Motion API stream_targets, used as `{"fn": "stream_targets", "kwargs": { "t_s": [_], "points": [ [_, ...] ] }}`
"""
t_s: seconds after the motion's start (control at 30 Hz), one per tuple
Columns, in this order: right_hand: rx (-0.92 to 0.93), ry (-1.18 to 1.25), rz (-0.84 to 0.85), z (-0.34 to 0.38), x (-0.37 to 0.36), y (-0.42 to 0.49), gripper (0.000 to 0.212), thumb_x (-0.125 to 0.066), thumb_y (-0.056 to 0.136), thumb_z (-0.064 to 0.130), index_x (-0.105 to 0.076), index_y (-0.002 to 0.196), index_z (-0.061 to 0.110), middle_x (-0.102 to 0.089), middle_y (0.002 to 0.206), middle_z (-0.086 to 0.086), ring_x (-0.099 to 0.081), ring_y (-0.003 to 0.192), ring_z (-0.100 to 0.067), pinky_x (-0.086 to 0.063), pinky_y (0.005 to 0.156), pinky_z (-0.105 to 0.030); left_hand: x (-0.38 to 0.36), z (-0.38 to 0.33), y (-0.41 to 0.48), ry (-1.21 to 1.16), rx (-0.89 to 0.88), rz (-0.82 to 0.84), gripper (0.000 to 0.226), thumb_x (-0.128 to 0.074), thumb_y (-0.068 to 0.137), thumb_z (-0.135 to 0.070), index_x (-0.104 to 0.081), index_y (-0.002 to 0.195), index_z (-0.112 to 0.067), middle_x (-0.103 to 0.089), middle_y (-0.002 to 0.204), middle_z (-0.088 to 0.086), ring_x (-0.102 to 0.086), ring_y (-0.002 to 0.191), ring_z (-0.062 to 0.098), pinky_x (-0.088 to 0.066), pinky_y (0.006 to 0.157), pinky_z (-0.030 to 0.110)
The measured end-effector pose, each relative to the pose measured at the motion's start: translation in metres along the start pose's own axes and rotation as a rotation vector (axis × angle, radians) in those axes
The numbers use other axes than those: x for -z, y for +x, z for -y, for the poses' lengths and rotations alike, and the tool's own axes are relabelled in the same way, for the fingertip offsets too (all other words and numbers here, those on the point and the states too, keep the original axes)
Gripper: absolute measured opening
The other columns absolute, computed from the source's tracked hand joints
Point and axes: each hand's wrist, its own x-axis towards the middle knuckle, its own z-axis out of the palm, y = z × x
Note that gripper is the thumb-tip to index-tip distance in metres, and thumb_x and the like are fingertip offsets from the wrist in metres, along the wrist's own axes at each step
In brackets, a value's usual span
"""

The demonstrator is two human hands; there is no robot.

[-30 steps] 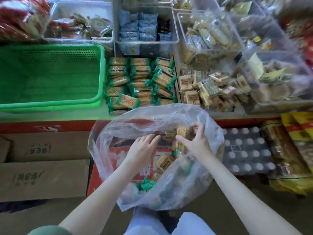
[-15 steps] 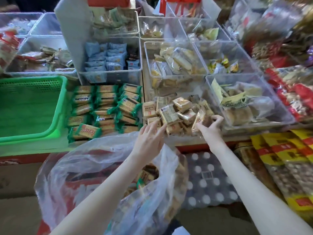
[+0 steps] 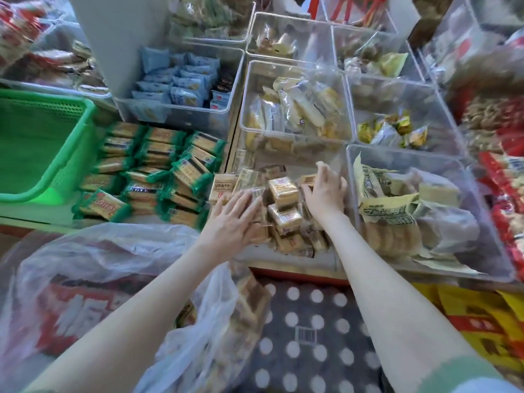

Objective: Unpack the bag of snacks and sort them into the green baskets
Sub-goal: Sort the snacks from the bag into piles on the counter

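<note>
At the shelf front, left fingers [image 3: 248, 201]: straight and spread, pressed flat on the tan-wrapped cakes [image 3: 283, 191]; nothing gripped.
Right fingers [image 3: 309, 191]: bent down onto the same pile, thumb raised; whether they pinch a packet cannot be told.
Left hand [image 3: 234, 219]: on the pile's left half, near the green-wrapped biscuits [image 3: 170, 177].
Right hand [image 3: 326, 191]: on the pile's right side, just beside the wall of the clear bin [image 3: 351, 177] of paper-wrapped cakes.
Pile edges: biscuits on the left, that bin on the right, a second clear bin [image 3: 244, 109] of long buns behind.
Open room: a strip of pale shelf [image 3: 283, 263] shows between the pile and the red front edge.
Green basket [image 3: 71, 165]: far left on the shelf, well apart from both hands, its mesh floor in view.
Snack bag [image 3: 127, 251]: clear plastic, slumped below the shelf edge under the left forearm, tan packets showing through its right side.
Below right: a dotted grey pack [image 3: 306, 350] lies beside the bag.
</note>
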Motion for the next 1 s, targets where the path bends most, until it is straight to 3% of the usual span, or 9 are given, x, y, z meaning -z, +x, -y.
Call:
{"fn": "stream_targets", "kwargs": {
  "t_s": [0.07,0.17,0.3,0.43,0.57,0.67,0.8,1.0],
  "points": [
    [0.0,-0.115,0.012,-0.006,-0.005,-0.001,0.052,-0.039,0.1,0.033,-0.023,0.146,0.013,-0.017,0.158,-0.011,-0.01,0.146,-0.024,0.002,0.117,-0.047,0.002,0.003,-0.003,-0.006,0.002,0.007,0.075,0.007,0.088,-0.059,-0.005,0.154,-0.026,-0.007,0.162,0.005,0.002,0.149,0.02,0.005,0.12,0.044],
    [0.059,-0.186,-0.037,0.0,-0.002,-0.014,0.055,-0.037,0.1,0.032,-0.022,0.151,0.014,-0.009,0.161,-0.01,-0.003,0.148,-0.023,0.004,0.116,-0.048,0.006,0.014,-0.015,-0.05,0.019,-0.054,0.073,0.007,0.092,-0.062,-0.012,0.153,-0.027,-0.014,0.161,0.007,-0.003,0.148,0.019,0.001,0.12,0.047],
    [0.268,-0.111,-0.234,0.037,0.002,-0.05,0.053,-0.053,0.09,0.014,-0.041,0.141,0.009,-0.033,0.152,-0.016,-0.026,0.14,-0.027,-0.014,0.113,-0.053,0.012,0.036,-0.045,-0.102,0.068,-0.115,0.066,-0.013,0.099,-0.054,-0.032,0.15,-0.019,-0.03,0.156,0.01,-0.021,0.146,0.024,-0.008,0.119,0.048],
    [0.451,0.049,-0.356,0.103,-0.006,-0.105,0.049,-0.047,0.086,0.013,-0.044,0.135,0.009,-0.042,0.141,-0.012,-0.035,0.129,-0.027,-0.023,0.107,-0.048,0.004,0.075,-0.101,-0.088,0.093,-0.17,0.056,-0.03,0.1,-0.044,-0.045,0.143,-0.011,-0.044,0.146,0.016,-0.038,0.137,0.031,-0.023,0.114,0.051],
    [0.583,0.148,-0.21,0.16,-0.049,-0.183,0.05,-0.053,0.086,0.014,-0.043,0.135,0.009,-0.039,0.138,-0.006,-0.041,0.124,-0.025,-0.032,0.104,-0.04,-0.019,0.116,-0.17,-0.07,0.09,-0.152,0.053,-0.035,0.097,-0.038,-0.048,0.138,-0.006,-0.049,0.14,0.02,-0.046,0.131,0.035,-0.023,0.111,0.049],
    [0.643,0.089,-0.087,0.182,-0.082,-0.245,0.047,-0.048,0.09,0.025,-0.041,0.135,0.013,-0.042,0.136,-0.004,-0.044,0.121,-0.021,-0.027,0.105,-0.036,-0.037,0.134,-0.217,-0.097,0.047,-0.09,0.063,-0.02,0.103,-0.047,-0.054,0.134,-0.004,-0.052,0.138,0.018,-0.049,0.129,0.033,-0.023,0.111,0.048],
    [0.583,-0.114,-0.007,0.182,-0.108,-0.319,0.052,-0.051,0.091,0.041,-0.044,0.138,0.02,-0.051,0.14,0.0,-0.043,0.13,-0.016,-0.021,0.11,-0.044,-0.06,0.15,-0.265,-0.121,-0.104,0.016,0.068,-0.016,0.102,-0.052,-0.055,0.133,-0.007,-0.052,0.14,0.015,-0.049,0.13,0.03,-0.024,0.109,0.048],
    [0.414,-0.348,0.334,0.173,-0.134,-0.392,0.085,-0.049,0.077,0.063,-0.031,0.15,0.024,-0.024,0.157,0.001,-0.007,0.148,-0.014,0.005,0.115,-0.051,-0.084,0.143,-0.311,-0.143,-0.3,0.17,0.08,-0.031,0.089,-0.069,-0.039,0.146,-0.013,-0.04,0.15,0.01,-0.034,0.141,0.027,-0.014,0.114,0.049]
  ]
}}
